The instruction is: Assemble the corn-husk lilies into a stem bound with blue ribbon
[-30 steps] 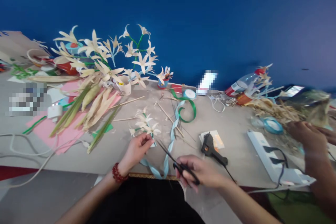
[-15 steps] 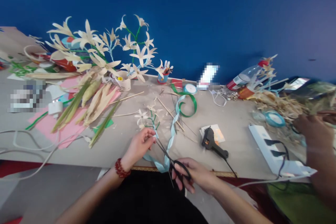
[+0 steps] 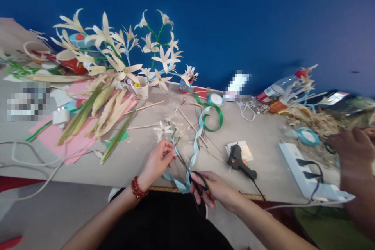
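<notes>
My left hand, a red beaded bracelet at its wrist, pinches the wrapped stem of a small spray of pale flowers. The spray has light blue and green wrapping and points away from me over the table. My right hand has its fingers through the black handles of a pair of scissors. The blades reach up and left to the stem just below my left fingertips; whether they touch it I cannot tell. A light blue ribbon runs behind the scissors and loops down at the table edge.
A black glue gun lies right of my hands, beside a white power strip. Large pale flowers stand in cups at the back left. Husks lie on pink paper. Another person's hand is at the far right.
My right hand and the scissors have come slightly up and left, closer to my left hand. My left hand keeps its pinch on the stem. The view has shifted a little.
</notes>
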Tool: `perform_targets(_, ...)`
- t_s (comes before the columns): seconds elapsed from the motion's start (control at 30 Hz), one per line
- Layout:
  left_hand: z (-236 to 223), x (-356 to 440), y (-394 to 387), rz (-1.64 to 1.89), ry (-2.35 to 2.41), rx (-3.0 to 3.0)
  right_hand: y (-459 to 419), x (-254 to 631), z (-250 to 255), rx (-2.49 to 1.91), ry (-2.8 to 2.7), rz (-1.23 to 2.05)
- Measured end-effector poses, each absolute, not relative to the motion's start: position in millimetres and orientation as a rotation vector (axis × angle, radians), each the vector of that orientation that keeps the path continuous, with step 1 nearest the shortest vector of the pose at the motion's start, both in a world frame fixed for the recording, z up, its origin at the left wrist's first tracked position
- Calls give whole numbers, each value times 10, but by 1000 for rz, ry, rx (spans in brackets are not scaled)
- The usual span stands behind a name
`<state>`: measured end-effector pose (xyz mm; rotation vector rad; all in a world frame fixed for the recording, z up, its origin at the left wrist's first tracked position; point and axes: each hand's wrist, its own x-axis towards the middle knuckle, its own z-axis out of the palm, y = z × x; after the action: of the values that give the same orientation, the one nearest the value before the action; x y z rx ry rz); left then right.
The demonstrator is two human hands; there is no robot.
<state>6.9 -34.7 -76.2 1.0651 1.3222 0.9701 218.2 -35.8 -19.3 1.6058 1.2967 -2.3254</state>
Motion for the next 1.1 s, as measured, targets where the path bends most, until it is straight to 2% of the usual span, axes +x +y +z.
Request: perform_targets(1.1, -747, -42, -390, 1026, 1168, 870, -216, 1996, -293, 1533, 1259, -2491)
